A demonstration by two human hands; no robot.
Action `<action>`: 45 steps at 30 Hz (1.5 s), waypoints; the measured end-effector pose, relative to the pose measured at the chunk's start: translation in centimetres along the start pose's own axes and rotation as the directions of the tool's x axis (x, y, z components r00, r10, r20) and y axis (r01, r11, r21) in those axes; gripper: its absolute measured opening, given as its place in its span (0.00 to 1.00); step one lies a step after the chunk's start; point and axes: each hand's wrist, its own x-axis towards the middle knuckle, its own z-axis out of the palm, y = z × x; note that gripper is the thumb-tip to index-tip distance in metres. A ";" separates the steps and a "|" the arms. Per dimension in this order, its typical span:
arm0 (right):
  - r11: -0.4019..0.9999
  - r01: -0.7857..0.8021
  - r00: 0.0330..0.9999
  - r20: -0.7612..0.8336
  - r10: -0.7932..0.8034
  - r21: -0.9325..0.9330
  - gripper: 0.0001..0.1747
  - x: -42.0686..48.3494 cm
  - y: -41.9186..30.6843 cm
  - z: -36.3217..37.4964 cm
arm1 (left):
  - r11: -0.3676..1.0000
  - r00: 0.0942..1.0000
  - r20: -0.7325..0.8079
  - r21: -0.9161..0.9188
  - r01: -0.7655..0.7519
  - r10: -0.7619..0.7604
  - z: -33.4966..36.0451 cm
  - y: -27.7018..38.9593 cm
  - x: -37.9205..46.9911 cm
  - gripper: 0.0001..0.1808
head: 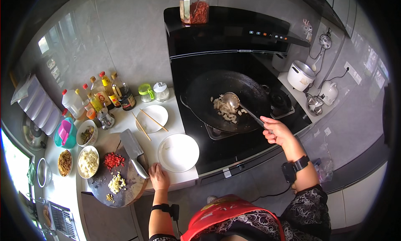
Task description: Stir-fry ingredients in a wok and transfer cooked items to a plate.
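Note:
My right hand [275,131] grips the dark handle of a metal ladle [231,100]. The ladle's bowl rests among pale chopped pieces of food [227,111] in a large black wok [206,84] on the stove. My left hand [159,177] lies on the counter's front edge, holding nothing. Just left of its fingers is the handle of a cleaver [132,144], which lies across a round chopping board [134,191]. On the board are chopped red chilli [114,160], chopped pale garlic-like bits [117,183] and a small yellowish heap [110,197]. An empty white bowl [178,153] stands beyond my left hand.
Chopsticks [142,128] lie by a white plate [152,115]. Left of the board stand bowls of pale slices [88,162] and brown food [65,162]. Several sauce bottles [123,93] line the wall. A rice cooker [300,75] is right of the stove; a chilli jar [195,10] stands on the hood.

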 end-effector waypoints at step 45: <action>0.995 -0.010 0.994 0.110 0.020 -0.094 0.29 -2.4 -0.7 0.5 | 1.000 1.000 0.004 0.014 -0.017 0.017 0.3 0.1 0.1 0.16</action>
